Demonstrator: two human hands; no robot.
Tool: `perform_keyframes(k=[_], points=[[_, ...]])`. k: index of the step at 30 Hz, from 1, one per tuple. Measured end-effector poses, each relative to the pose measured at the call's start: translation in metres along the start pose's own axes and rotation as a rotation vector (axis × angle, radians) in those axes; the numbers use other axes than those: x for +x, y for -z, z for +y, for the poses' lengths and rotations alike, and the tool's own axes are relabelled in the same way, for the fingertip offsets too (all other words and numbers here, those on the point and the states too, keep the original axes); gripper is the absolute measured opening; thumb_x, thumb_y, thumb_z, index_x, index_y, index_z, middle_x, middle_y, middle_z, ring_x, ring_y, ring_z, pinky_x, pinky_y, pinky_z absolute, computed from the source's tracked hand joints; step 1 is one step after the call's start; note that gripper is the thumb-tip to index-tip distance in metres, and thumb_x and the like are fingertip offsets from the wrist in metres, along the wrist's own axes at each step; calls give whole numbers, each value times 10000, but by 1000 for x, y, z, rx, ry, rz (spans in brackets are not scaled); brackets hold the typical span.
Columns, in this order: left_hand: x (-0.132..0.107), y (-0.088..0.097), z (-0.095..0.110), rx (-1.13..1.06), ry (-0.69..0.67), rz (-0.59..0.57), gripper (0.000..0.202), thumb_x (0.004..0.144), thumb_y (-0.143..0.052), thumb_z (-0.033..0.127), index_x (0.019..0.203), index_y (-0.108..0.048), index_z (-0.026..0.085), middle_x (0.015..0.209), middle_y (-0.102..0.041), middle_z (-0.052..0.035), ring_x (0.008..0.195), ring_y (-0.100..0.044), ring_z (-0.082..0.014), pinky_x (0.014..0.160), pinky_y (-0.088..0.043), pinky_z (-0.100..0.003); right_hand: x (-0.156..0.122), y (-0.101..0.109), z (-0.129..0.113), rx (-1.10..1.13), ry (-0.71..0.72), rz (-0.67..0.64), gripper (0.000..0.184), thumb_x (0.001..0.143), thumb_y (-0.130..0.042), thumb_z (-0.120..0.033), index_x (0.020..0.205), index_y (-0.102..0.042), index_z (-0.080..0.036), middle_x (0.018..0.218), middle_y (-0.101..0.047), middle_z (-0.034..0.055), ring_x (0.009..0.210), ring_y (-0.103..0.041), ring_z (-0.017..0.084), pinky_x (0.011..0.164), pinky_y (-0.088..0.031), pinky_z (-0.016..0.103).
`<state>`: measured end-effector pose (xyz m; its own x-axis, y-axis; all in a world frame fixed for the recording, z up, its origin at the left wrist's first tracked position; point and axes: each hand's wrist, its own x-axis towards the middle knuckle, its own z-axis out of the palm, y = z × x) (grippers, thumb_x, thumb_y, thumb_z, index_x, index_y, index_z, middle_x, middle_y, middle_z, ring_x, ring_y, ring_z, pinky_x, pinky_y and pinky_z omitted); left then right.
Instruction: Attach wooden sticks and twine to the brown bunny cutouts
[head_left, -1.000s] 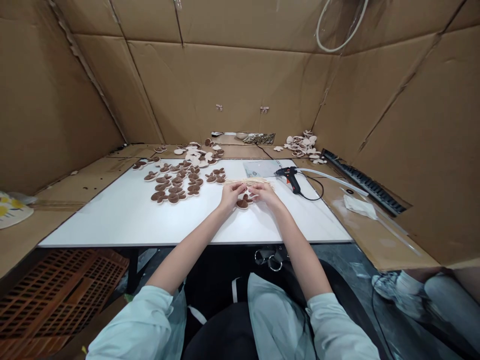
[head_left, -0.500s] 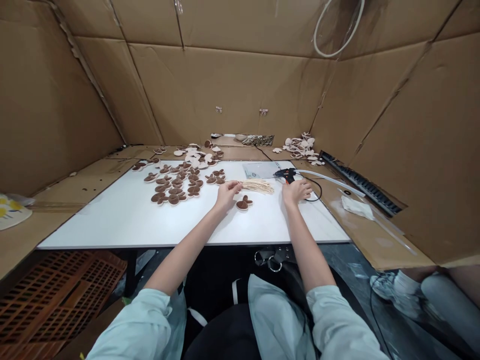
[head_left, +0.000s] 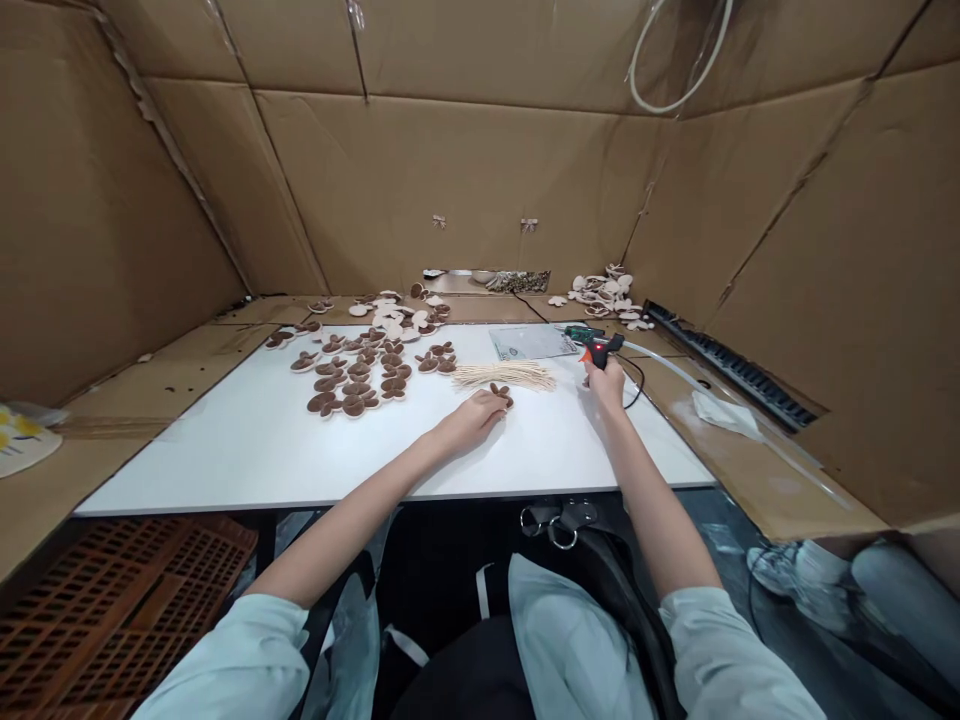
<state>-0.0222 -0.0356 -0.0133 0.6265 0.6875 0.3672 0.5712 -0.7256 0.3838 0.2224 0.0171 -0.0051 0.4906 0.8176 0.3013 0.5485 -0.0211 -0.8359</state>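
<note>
Nearest the camera, an orange crate [head_left: 97, 600] sat on the floor under the left end of the white table [head_left: 247, 450], and another person's shoe [head_left: 780, 572] showed at the far right. On the table the left hand [head_left: 474, 420] lay flat with loose fingers, gripping nothing, its fingertips resting on a brown bunny-shaped piece [head_left: 502, 392] of which only the ears showed. Further right, the right hand [head_left: 606, 383] was closed around the handle of a glue gun [head_left: 597, 348], held upright just above the table's right edge. Between the two hands, just beyond the piece, lay a bundle of thin sticks [head_left: 504, 375]. Left of it spread a cluster of brown pieces [head_left: 360, 375], with a clear packet [head_left: 529, 342] behind the sticks. Farthest off, pale cut-outs [head_left: 604, 294] were heaped by the cardboard wall [head_left: 465, 170]
</note>
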Motion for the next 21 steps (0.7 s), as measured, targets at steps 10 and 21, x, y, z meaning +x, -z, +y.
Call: perform_keyframes(k=[10, 21], points=[[-4, -9, 11, 266, 11, -50, 270, 876, -295, 203, 954, -548, 148, 754, -590, -78, 863, -538, -198, 712, -446, -303, -35, 2, -21, -258, 182, -154, 342, 562, -628, -414, 786, -601, -157, 706, -633, 67, 672, -557, 213, 631, -405, 301], [17, -6, -1, 126, -29, 171, 182, 812, -418, 189, 820, -598, 158, 1201, -507, -96, 1097, -469, -212, 901, -413, -368, -30, 3, -18, -228, 62, -31, 397, 593, -592, -455, 840, -596, -144, 762, -641, 91, 714, -563, 230, 667, -406, 316]])
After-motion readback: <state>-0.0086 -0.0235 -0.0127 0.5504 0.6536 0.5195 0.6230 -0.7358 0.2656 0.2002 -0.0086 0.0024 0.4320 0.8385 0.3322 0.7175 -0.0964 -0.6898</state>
